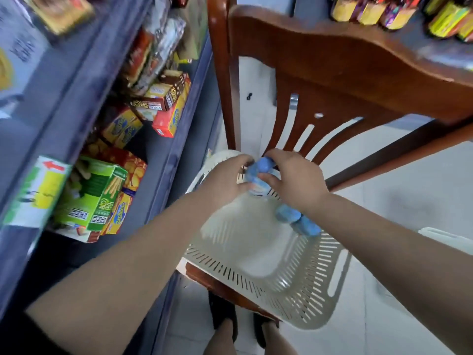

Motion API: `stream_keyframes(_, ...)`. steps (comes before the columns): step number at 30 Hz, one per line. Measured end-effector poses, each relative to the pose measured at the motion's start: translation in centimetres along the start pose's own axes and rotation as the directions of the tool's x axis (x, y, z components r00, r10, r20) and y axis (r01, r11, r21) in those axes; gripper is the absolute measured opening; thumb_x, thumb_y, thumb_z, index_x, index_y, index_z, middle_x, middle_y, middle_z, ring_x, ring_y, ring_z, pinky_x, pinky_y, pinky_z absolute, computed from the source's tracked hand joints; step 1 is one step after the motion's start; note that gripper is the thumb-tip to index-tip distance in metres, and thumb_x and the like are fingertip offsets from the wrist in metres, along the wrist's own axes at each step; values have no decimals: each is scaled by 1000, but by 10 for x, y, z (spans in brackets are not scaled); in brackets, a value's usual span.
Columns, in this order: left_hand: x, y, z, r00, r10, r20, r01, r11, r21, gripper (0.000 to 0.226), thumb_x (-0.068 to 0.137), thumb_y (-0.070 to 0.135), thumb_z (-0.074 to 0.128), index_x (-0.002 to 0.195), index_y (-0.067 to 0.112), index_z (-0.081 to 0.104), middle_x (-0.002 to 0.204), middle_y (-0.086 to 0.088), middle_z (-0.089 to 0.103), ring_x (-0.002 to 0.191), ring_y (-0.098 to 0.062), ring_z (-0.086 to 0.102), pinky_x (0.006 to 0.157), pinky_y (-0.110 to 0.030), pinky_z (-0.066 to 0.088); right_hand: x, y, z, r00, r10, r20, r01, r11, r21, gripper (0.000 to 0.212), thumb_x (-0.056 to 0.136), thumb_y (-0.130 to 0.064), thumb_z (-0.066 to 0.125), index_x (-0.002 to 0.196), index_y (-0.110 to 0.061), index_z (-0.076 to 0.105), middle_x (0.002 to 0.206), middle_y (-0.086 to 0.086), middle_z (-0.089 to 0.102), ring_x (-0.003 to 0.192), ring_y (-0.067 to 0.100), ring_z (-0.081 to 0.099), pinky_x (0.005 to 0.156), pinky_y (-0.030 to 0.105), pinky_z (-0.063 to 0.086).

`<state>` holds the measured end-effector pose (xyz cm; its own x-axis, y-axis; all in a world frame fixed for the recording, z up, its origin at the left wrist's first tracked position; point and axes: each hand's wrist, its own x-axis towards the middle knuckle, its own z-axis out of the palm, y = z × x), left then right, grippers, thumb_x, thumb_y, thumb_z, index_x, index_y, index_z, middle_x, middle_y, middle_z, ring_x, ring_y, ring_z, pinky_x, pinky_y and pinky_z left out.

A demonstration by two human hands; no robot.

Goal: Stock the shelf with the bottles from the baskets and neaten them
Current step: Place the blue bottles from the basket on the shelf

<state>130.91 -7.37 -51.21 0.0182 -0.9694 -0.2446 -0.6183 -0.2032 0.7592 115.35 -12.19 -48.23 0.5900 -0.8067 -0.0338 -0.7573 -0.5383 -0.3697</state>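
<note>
Mid-frame, both hands, left hand (225, 179) and right hand (294, 180), are gripping blue-capped bottles (258, 172) over the basket (268, 252); probably gathering several per trip for the shelf (163, 139) at left.

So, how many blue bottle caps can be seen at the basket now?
4, though blur and the hands may hide more. Two blue caps sit between the left hand and right hand, above the white basket. Two more caps show below the right wrist.
</note>
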Motion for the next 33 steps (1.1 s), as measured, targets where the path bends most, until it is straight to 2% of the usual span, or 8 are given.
stream_keyframes(7, -53, 108, -121, 988, 54, -147, -56, 998, -4, 40, 84, 8, 66, 123, 9, 55, 114, -2, 60, 93, -9, 57, 82, -17, 43, 14, -79, -136, 988, -110, -104, 129, 973, 193, 29, 87, -35, 60, 110, -18, 57, 102, 0, 61, 93, 21, 55, 75, 34, 43)
stream_keyframes(9, -73, 136, -151, 974, 57, -220, -58, 998, 0, 40, 84, 7, 67, 122, 7, 56, 107, -1, 59, 79, 1, 54, 73, -10, 42, 16, -101, -173, 975, -178, -136, 207, 947, 244, 28, 87, -30, 62, 110, -16, 59, 102, 0, 61, 94, 20, 55, 75, 31, 38)
stream_keyframes(11, -98, 162, -181, 952, 73, -299, -81, 997, -14, 36, 82, 4, 68, 116, 3, 59, 99, -3, 62, 69, 7, 53, 70, -13, 44, 15, -125, -208, 954, -247, -170, 288, 914, 287, 27, 86, -25, 62, 110, -12, 60, 100, 3, 62, 94, 22, 56, 72, 27, 34)
stream_keyframes(14, -137, 199, -222, 915, 97, -390, -112, 994, -16, 29, 81, 2, 69, 109, 2, 61, 88, 3, 63, 65, 16, 55, 69, -8, 43, 11, -163, -255, 918, -324, -231, 391, 840, 376, 27, 86, -17, 64, 111, -5, 61, 102, 11, 63, 95, 26, 58, 78, 30, 39)
stream_keyframes(19, -212, 257, -273, 816, 117, -566, -93, 993, 72, 17, 82, 12, 71, 97, 13, 63, 74, 10, 58, 55, 13, 52, 58, -3, 38, -6, -235, -319, 836, -448, -317, 548, 699, 459, 39, 79, -32, 55, 108, -8, 62, 98, 7, 60, 91, 23, 59, 82, 36, 45)
stream_keyframes(23, -269, 281, -302, 726, 117, -678, -35, 991, 133, 20, 83, 20, 70, 102, 14, 64, 89, 0, 68, 70, -4, 59, 64, -13, 45, -16, -288, -354, 758, -558, -339, 648, 581, 492, 23, 84, -23, 62, 106, -17, 61, 100, 2, 59, 90, 20, 59, 83, 37, 48)
stream_keyframes(28, -330, 298, -331, 578, 119, -807, 58, 981, 187, 23, 84, 26, 68, 105, 19, 64, 98, 7, 68, 74, -2, 59, 66, -11, 45, -25, -349, -380, 654, -671, -349, 729, 437, 526, 20, 89, -14, 60, 109, -16, 61, 95, -3, 61, 84, 9, 57, 74, 12, 41)
stream_keyframes(33, -382, 308, -355, 473, 95, -876, 135, 975, 178, 22, 83, 26, 69, 103, 17, 66, 94, 5, 69, 68, 4, 58, 61, -7, 44, -36, -406, -395, 531, -771, -351, 785, 292, 546, 15, 90, -14, 59, 103, -21, 60, 90, -11, 60, 78, -1, 54, 71, 6, 40)
